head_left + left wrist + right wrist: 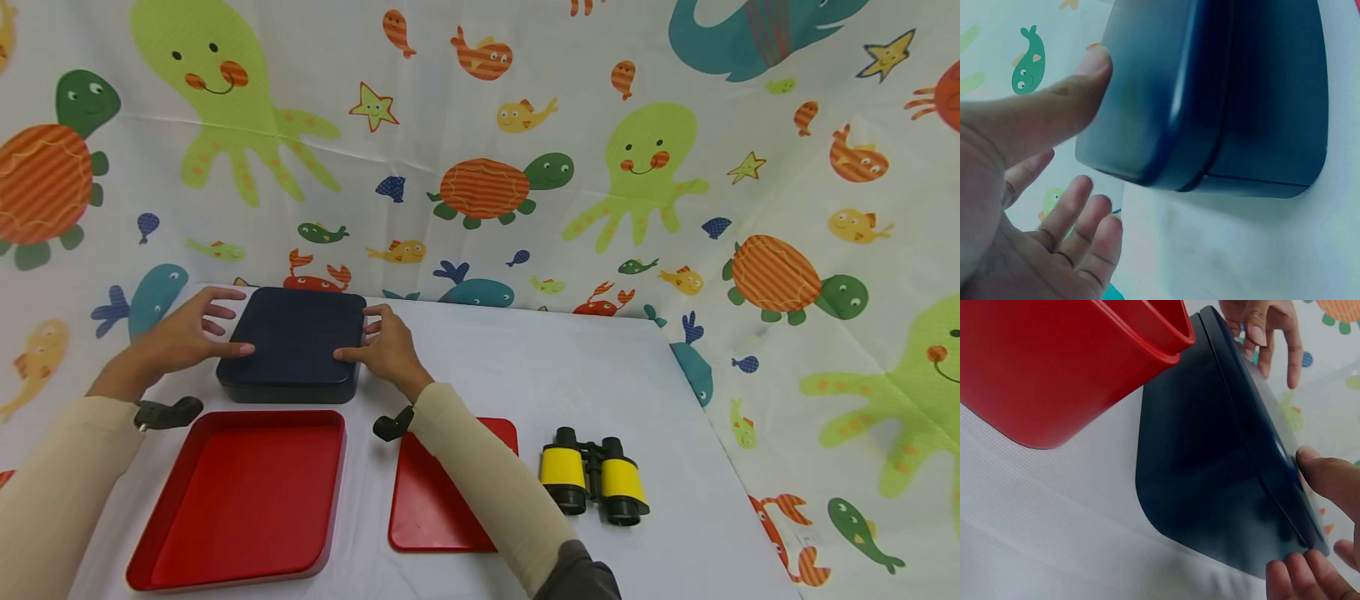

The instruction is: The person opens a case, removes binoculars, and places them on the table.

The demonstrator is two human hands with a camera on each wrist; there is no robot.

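Note:
A dark navy box (300, 333) with its lid on stands at the back left of the table. My left hand (183, 333) is at its left side, thumb over the lid's edge and the other fingers spread apart from the box, as the left wrist view shows. On the opposite side, my right hand (390, 350) has its thumb at the lid's top and its fingertips (1297, 572) by the side edge. Whether those fingertips press on the box is unclear. A thin seam runs between lid (1147, 94) and base (1272, 100).
In front of the navy box lies an open red tray-like box (247, 500). A flat red piece (438, 508), partly hidden under my right forearm, lies beside it. Yellow and black binoculars (592, 477) stand further right. A sea-animal patterned cloth (480, 125) hangs behind the white table.

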